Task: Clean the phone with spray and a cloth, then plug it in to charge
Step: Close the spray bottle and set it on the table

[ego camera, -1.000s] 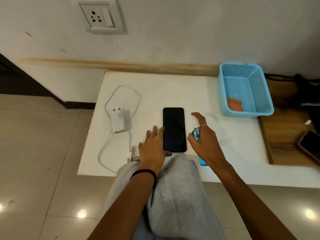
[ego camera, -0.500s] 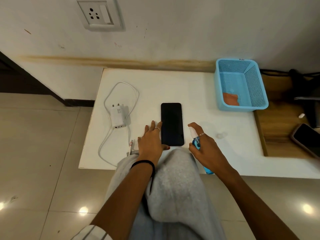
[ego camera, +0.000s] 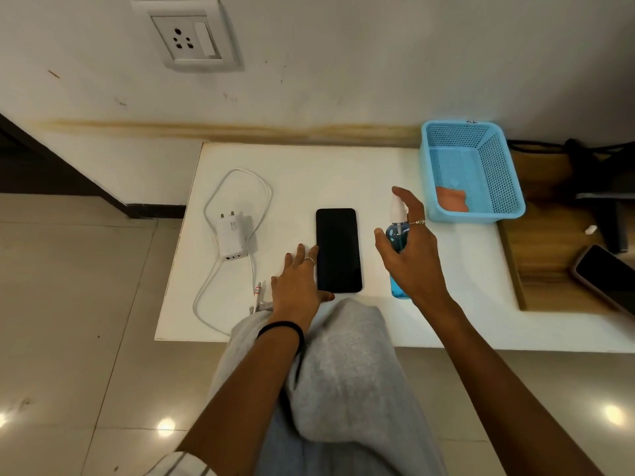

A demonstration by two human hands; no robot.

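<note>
A black phone point(ego camera: 338, 250) lies screen up on the white table point(ego camera: 343, 173). My left hand point(ego camera: 298, 282) rests flat beside its lower left edge, fingers spread, thumb touching the phone's bottom. My right hand point(ego camera: 410, 255) grips a blue spray bottle point(ego camera: 398, 235) with a white nozzle, just right of the phone, index finger over the nozzle top. A white charger point(ego camera: 231, 237) with its looped cable point(ego camera: 237, 180) lies left of the phone; the cable's plug end point(ego camera: 257, 290) is near my left hand. An orange cloth point(ego camera: 452, 198) lies in the blue basket point(ego camera: 508, 180).
A wall socket point(ego camera: 187, 37) sits above the table on the left. Another phone point(ego camera: 608, 280) lies on the wooden surface point(ego camera: 543, 262) at the right, near dark cables. My grey-clad knee point(ego camera: 343, 365) overlaps the table's front edge.
My right hand has lifted the spray bottle up and further from me, beside the phone's right side. My left hand stays against the phone. The view shifted slightly.
</note>
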